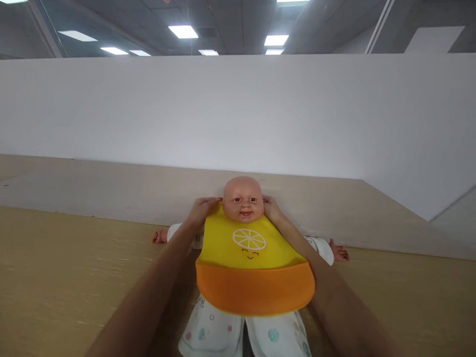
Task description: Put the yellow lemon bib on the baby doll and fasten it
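Between both hands, a yellow-and-orange bib

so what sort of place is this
Perhaps an office or training room: rectangular white ceiling lights, a long plain white partition, and a bald baby doll in a yellow-and-orange bib.

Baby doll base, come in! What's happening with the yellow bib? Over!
Left hand, right hand: one each side of the doll's head. Yellow bib: spread below it, orange pocket lowest. In the way: doll's head partly hides the grip.
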`<state>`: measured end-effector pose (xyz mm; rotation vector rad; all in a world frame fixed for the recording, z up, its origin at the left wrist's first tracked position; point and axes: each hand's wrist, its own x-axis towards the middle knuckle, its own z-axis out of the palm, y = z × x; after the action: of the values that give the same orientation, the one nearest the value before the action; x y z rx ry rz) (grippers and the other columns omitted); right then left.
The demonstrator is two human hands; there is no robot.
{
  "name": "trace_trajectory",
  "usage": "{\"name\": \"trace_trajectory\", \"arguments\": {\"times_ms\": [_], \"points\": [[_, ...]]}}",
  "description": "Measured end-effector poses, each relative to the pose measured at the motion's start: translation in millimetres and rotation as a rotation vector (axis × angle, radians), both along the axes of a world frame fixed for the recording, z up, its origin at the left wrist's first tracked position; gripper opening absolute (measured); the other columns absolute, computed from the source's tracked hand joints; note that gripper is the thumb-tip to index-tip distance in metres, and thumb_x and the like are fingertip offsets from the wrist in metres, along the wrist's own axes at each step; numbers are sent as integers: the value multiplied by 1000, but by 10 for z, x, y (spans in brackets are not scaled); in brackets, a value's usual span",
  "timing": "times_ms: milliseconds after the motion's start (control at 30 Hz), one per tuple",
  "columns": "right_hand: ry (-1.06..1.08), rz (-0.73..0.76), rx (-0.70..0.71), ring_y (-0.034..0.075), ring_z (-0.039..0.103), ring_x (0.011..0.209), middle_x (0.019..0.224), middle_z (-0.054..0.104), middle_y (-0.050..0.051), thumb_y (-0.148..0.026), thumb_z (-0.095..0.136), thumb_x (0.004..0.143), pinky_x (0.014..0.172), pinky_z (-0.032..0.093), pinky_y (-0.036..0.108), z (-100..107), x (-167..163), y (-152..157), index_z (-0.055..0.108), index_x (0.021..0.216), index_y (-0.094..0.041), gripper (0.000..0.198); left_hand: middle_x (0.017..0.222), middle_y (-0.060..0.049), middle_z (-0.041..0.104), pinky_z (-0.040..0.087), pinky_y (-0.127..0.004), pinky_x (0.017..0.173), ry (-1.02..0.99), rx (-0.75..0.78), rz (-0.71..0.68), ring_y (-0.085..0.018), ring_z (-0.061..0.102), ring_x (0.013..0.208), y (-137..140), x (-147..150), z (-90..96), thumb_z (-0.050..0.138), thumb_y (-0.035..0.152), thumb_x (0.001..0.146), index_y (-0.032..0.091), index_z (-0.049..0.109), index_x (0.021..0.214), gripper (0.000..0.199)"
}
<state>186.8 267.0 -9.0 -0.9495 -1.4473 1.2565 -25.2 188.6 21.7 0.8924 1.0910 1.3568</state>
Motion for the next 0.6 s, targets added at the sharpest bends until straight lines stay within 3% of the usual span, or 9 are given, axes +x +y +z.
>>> {"name": "trace_trajectory", "arguments": {"times_ms": [133, 267, 467, 600], "points": [[111, 51, -126, 21, 63, 68, 71, 71, 3, -26, 62, 51, 70, 50, 32, 62, 30, -72, 68, 74, -17, 25, 74, -6, 72, 49, -28, 63, -42, 29, -65, -19, 65, 67, -14, 2, 25, 73, 25, 54, 13, 71, 92, 40], [162, 156, -280, 21, 65, 68, 75, 72, 3, -22, 65, 52, 71, 51, 34, 195, 103, -207, 66, 89, -19, 38, 73, -6, 71, 50, -29, 63, -59, 61, -115, -18, 65, 64, -42, 22, 64, 75, 22, 51, 13, 71, 89, 39], [18, 71, -179, 19, 65, 77, 80, 72, 3, -21, 64, 53, 71, 50, 28, 400, 120, -351, 66, 88, -20, 35, 63, -2, 68, 46, -26, 58, 139, 114, -90, -18, 62, 62, -66, 131, 94, 69, 17, 51, 14, 71, 72, 21], [-21, 57, -132, 17, 62, 66, 73, 71, 2, -19, 59, 55, 63, 48, 27, 478, 101, -401, 67, 89, -19, 35, 61, 0, 67, 45, -23, 56, 256, 172, -38, -17, 61, 63, -21, 134, 88, 63, 16, 54, 15, 71, 66, 14]]}}
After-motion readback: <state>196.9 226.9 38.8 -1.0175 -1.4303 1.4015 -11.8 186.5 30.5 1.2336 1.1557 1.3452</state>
